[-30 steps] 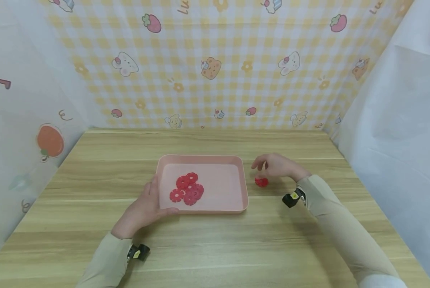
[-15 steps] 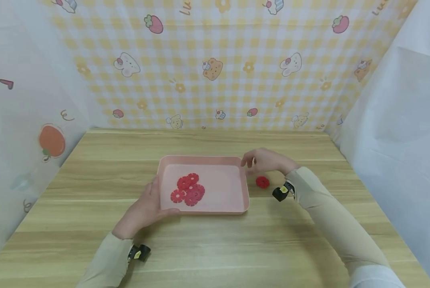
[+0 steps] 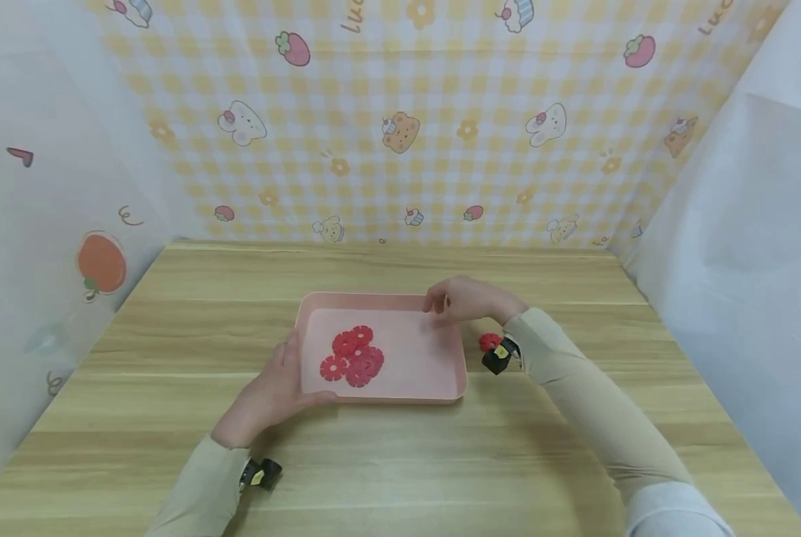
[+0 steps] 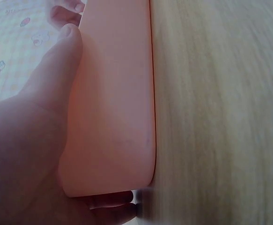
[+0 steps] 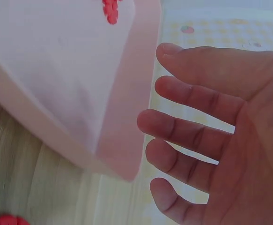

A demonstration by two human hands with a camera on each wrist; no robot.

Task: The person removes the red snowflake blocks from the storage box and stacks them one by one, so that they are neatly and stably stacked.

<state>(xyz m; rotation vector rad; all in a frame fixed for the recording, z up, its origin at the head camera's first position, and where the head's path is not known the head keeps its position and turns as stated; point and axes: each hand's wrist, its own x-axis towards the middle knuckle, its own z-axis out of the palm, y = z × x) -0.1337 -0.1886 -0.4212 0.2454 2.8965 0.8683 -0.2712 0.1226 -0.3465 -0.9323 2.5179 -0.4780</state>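
A pink rectangular tray (image 3: 414, 358) lies on the table. My left hand (image 3: 269, 391) holds its front left corner, thumb along the front rim, fingers against the left side; in the left wrist view the tray wall (image 4: 113, 103) stands beside the thumb. Several red notched, flower-shaped plastic discs (image 3: 334, 367) lie overlapping in the tray's left half. My right hand (image 3: 464, 298) hovers over the tray's back right corner; in the right wrist view its fingers (image 5: 188, 131) are spread, loosely bent and hold nothing. A loose red disc (image 3: 489, 341) lies right of the tray, partly hidden by the wrist camera.
The wood-grain table (image 3: 400, 462) extends around the tray. A yellow checked cloth (image 3: 441, 164) hangs behind it, with white sheets (image 3: 729, 194) at both sides. Black wrist cameras (image 3: 497, 359) sit on both wrists.
My right hand has moved left from above the loose red disc to over the tray's back right corner. My left hand stays on the tray. The head view has tilted slightly.
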